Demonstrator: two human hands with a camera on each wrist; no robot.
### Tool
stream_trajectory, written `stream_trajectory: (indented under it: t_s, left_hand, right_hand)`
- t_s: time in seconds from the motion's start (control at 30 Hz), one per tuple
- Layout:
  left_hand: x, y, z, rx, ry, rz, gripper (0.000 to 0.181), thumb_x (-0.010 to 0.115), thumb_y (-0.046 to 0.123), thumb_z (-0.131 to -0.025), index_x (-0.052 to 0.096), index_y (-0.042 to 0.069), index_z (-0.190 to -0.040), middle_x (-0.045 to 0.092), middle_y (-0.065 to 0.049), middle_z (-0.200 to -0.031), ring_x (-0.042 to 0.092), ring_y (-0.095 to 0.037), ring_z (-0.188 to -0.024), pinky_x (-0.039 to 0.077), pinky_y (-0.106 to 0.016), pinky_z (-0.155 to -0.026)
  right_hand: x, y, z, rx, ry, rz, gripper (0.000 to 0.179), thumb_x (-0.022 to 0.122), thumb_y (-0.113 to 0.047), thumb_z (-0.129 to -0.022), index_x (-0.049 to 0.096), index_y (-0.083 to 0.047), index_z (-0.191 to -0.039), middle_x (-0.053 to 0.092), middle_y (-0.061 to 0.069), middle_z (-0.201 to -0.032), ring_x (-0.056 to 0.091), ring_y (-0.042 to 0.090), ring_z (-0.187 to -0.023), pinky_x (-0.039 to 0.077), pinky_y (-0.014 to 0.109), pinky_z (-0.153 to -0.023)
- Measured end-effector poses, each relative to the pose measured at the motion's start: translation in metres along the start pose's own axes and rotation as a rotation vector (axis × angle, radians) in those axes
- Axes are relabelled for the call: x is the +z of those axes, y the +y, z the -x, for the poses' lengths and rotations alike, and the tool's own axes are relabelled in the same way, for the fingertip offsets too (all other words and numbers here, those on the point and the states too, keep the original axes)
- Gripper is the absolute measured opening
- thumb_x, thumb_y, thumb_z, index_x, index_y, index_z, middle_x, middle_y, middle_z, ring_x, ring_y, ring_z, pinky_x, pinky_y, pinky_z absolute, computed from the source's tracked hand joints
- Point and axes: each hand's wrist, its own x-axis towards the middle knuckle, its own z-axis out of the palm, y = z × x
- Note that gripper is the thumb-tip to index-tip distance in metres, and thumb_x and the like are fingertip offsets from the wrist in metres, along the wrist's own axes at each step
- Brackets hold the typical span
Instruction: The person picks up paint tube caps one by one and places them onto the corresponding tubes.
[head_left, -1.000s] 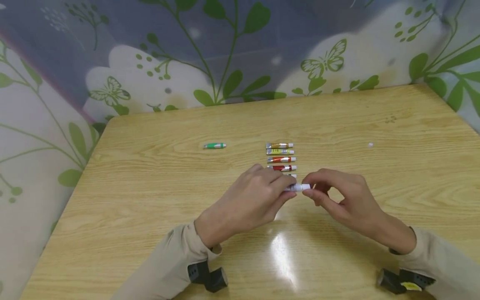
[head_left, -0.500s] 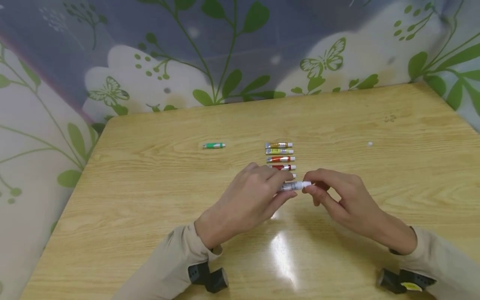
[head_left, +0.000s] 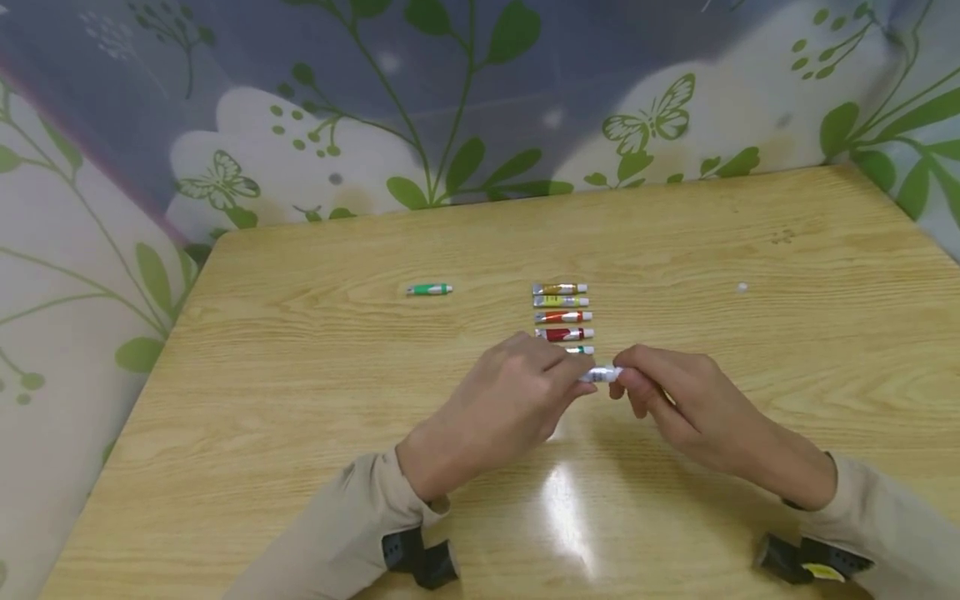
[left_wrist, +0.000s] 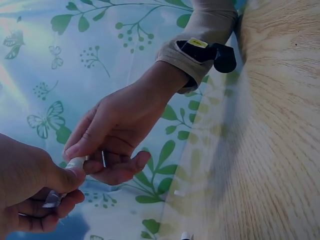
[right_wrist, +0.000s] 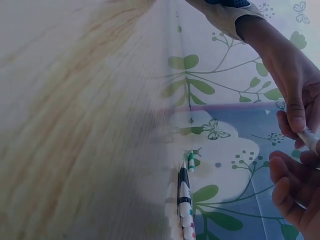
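My left hand (head_left: 510, 387) pinches a small white paint tube (head_left: 600, 374) by its body, thumb below and fingers above. In the left wrist view the tube's flat silver end (left_wrist: 52, 199) pokes out under the fingers. With thumb and forefinger, my right hand (head_left: 690, 400) grips the tube's capped end, mostly covering the white cap. The tube lies sideways, cap to the right, held over the table. Just beyond it is a row of paint tubes: ochre (head_left: 558, 289), yellow (head_left: 558, 302), orange (head_left: 561, 317), dark red (head_left: 564, 334) and a green one (head_left: 582, 350) partly hidden by my left hand.
A bright green paint tube (head_left: 429, 290) lies apart to the left of the row. Far right on the wooden table (head_left: 300, 358) is a tiny white piece (head_left: 742, 287). A patterned curtain (head_left: 480, 100) borders the table's back and sides.
The white paint tube has shifted slightly right in my hands. My right fingertips now cover more of its cap, which showed plainly before. The row of tubes has not moved.
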Motion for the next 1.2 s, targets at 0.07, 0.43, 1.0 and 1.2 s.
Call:
stream_trajectory:
  t_s: [0.07, 0.43, 1.0, 1.2]
  left_hand:
    - [0.001, 0.001, 0.000, 0.011, 0.020, -0.013, 0.016, 0.066, 0.015, -0.092, 0.071, 0.002, -0.100, 0.072, -0.004, -0.086, 0.064, -0.013, -0.073, 0.051, -0.025, -0.069]
    - [0.002, 0.001, -0.001, -0.027, -0.008, -0.044, 0.018, 0.064, 0.017, -0.094, 0.070, 0.001, -0.101, 0.072, -0.004, -0.086, 0.062, -0.012, -0.069, 0.050, -0.025, -0.067]
    - [0.011, 0.006, -0.002, 0.052, 0.132, -0.044, 0.015, 0.066, 0.013, -0.092, 0.070, 0.001, -0.099, 0.072, -0.003, -0.084, 0.066, -0.012, -0.074, 0.051, -0.022, -0.073]
    - [0.017, 0.007, 0.000, 0.065, 0.167, -0.181, 0.013, 0.067, 0.013, -0.091, 0.071, 0.001, -0.098, 0.073, -0.006, -0.091, 0.068, -0.015, -0.082, 0.052, -0.023, -0.076]
  right_hand:
    - [0.000, -0.001, 0.001, 0.037, -0.008, -0.041, 0.025, 0.039, -0.013, -0.105, 0.056, -0.010, -0.087, 0.055, -0.009, -0.069, 0.047, 0.001, -0.055, 0.035, 0.010, -0.049]
    - [-0.004, -0.003, -0.002, 0.064, 0.004, -0.021, 0.025, 0.045, -0.028, -0.103, 0.053, -0.004, -0.106, 0.054, -0.011, -0.072, 0.050, -0.001, -0.057, 0.041, 0.015, -0.052]
    - [0.002, 0.002, -0.002, -0.070, 0.137, 0.093, 0.039, 0.035, -0.032, -0.105, 0.051, -0.009, -0.077, 0.035, -0.009, -0.058, 0.028, -0.004, -0.051, 0.024, 0.009, -0.044]
    - [0.005, -0.002, 0.001, 0.119, 0.086, -0.026, 0.034, 0.037, -0.017, -0.106, 0.046, -0.014, -0.073, 0.035, -0.010, -0.052, 0.028, -0.006, -0.048, 0.026, 0.012, -0.041]
